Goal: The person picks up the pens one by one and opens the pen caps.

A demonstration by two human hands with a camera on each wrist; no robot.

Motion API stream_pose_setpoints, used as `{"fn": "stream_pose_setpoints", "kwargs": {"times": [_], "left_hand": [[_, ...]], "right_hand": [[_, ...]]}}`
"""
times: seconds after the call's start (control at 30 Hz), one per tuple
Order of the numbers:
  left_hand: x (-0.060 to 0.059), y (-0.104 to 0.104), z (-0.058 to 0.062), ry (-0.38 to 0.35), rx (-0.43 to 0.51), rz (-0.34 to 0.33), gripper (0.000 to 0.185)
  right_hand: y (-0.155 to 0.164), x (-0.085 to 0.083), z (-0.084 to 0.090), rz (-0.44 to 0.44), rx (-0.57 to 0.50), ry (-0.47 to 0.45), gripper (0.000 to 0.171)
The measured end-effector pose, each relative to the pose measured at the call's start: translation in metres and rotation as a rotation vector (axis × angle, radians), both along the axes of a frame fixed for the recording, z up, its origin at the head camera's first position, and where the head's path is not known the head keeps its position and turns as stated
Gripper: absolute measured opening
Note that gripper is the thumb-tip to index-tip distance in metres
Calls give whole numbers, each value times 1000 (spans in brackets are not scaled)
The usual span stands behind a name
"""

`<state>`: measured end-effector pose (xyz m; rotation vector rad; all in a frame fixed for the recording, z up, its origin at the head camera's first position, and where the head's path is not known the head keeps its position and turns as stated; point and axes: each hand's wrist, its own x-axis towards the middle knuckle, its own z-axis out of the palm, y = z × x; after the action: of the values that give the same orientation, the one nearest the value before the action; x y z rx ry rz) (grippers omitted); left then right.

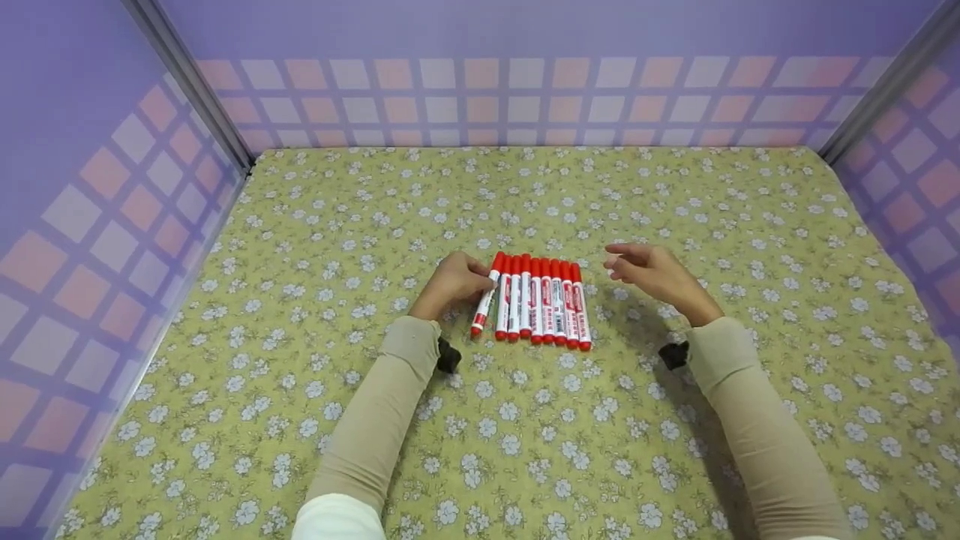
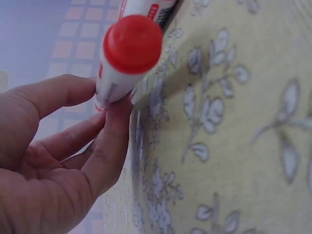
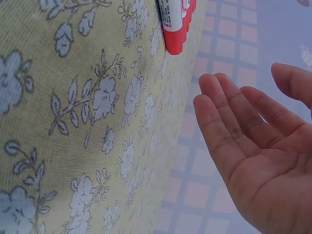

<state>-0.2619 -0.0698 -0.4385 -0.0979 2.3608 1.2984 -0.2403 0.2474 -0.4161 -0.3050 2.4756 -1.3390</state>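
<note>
Between the fingers and thumb of my left hand (image 1: 452, 283) is a red-capped white marker (image 1: 486, 301), tilted at the left end of a row. In the left wrist view that marker's red end (image 2: 132, 45) points at the camera, with fingertips on both sides of its barrel. Several like markers (image 1: 546, 309) lie side by side to its right, caps toward the back. My right hand (image 1: 654, 274) hovers to the right of the row, holding nothing, its fingers loosely extended. The right wrist view shows its palm (image 3: 265, 170) apart from the markers' red ends (image 3: 174, 43).
A yellow-green floral cloth (image 1: 525, 450) covers the table. Purple panels with pink and white squares (image 1: 480, 75) stand at the back and both sides, joined by grey corner posts (image 1: 199, 82).
</note>
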Motion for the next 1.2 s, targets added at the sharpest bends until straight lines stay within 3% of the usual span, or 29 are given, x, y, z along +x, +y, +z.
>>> {"fn": "stream_pose_setpoints", "kwargs": {"times": [0.63,0.93,1.2], "left_hand": [[6,-3,15,103,108,-92,30],[7,2,26,226,14,-241,31],[10,9,36,290,-26,-355,29]], "right_hand": [[-5,0,7,58,55,74,48],[-13,0,11,51,120,80,52],[-19,3,16,115,63,145,52]]}}
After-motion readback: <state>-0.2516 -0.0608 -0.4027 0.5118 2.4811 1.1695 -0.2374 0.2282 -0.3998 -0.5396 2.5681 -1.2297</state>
